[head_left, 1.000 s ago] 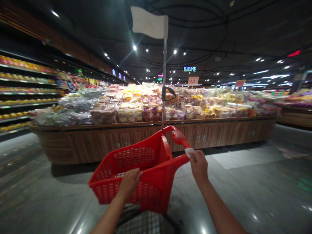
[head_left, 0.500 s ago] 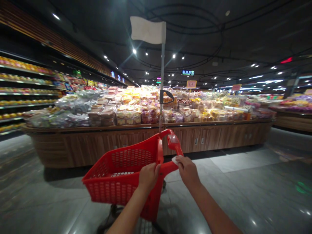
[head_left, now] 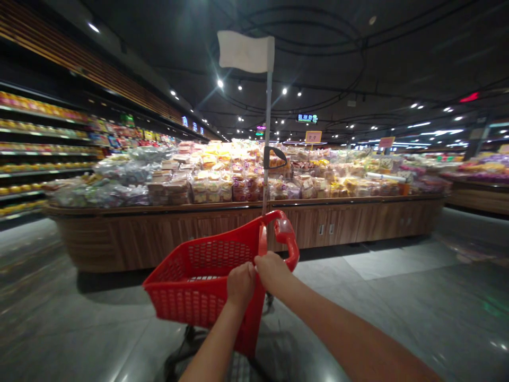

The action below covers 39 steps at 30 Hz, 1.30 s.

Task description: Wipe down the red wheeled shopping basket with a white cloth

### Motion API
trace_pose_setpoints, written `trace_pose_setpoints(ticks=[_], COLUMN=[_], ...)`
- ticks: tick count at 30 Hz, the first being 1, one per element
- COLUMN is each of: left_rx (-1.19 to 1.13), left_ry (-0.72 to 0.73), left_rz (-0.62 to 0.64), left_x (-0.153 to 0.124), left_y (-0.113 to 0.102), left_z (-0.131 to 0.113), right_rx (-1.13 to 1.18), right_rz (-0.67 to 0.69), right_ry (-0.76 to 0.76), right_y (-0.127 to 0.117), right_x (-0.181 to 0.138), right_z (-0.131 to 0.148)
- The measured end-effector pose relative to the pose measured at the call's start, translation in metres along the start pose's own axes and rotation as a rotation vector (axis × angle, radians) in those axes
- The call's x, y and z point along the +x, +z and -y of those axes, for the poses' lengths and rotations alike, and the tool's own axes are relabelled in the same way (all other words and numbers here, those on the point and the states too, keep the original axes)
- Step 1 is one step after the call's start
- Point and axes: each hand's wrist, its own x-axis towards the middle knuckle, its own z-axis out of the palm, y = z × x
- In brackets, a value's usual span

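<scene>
A red plastic shopping cart basket [head_left: 194, 276] stands in front of me on the store floor. My left hand [head_left: 239, 285] is closed over the basket's near rim by the handle. My right hand [head_left: 271, 271] is closed on the red handle [head_left: 288, 241] just beside the left hand, the two almost touching. A thin metal pole [head_left: 267, 154] rises from the cart with a white flag [head_left: 244, 51] at its top and a black hook partway up. The inside of the basket shows nothing in it.
A long wooden display island [head_left: 246, 225] heaped with packaged bread and pastries runs across ahead. Shelves of goods [head_left: 40, 154] line the left wall. Another display [head_left: 481, 183] stands at the far right. Glossy grey tiled floor [head_left: 397, 297] spreads to both sides.
My right hand slid left along the handle until it met my left hand, and the white thing at its fingers is no longer visible. My left hand shifted right along the rim. The cart swung slightly.
</scene>
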Motion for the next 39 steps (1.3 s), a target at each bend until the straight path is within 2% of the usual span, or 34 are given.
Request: trace_pose_setpoints(ticks=[5, 8, 11, 13, 16, 18, 22, 25, 30, 33, 36, 39], left_rx=[0.017, 0.018, 0.015, 0.010, 0.001, -0.009, -0.034, -0.052, -0.083, -0.101, -0.122, -0.143], left_ry=[-0.003, 0.015, 0.037, 0.048, 0.051, 0.053, 0.068, 0.081, 0.102, 0.107, 0.115, 0.130], left_rz=[-0.033, -0.041, -0.044, -0.047, -0.057, -0.064, -0.078, -0.091, -0.123, -0.157, -0.194, -0.216], left_x=[-0.005, -0.007, -0.007, -0.007, -0.009, -0.011, -0.016, -0.019, -0.021, -0.023, -0.028, -0.035], left_y=[-0.001, 0.000, 0.000, -0.001, -0.004, -0.005, -0.007, -0.009, -0.009, -0.007, -0.006, -0.008], left_z=[0.006, 0.005, 0.004, 0.006, 0.012, 0.016, 0.021, 0.023, 0.026, 0.032, 0.041, 0.049], right_rx=[0.004, -0.031, -0.039, 0.002, 0.144, 0.320, 0.621, 0.628, 0.559, 0.561, 0.646, 0.631], right_rz=[-0.027, -0.080, -0.124, -0.112, -0.094, -0.124, -0.226, -0.260, -0.296, -0.286, -0.185, -0.096], right_ry=[0.087, 0.116, 0.026, -0.007, 0.068, 0.096, 0.005, -0.005, 0.069, -0.002, -0.178, -0.260], right_y=[-0.016, -0.009, 0.001, 0.002, -0.008, -0.014, -0.012, -0.005, 0.001, -0.004, -0.013, -0.017], right_x=[-0.028, -0.034, -0.033, -0.035, -0.046, -0.060, -0.078, -0.067, -0.033, -0.043, -0.066, -0.066], right_z=[-0.034, -0.023, -0.005, -0.005, -0.026, -0.044, -0.066, -0.079, -0.101, -0.091, -0.073, -0.071])
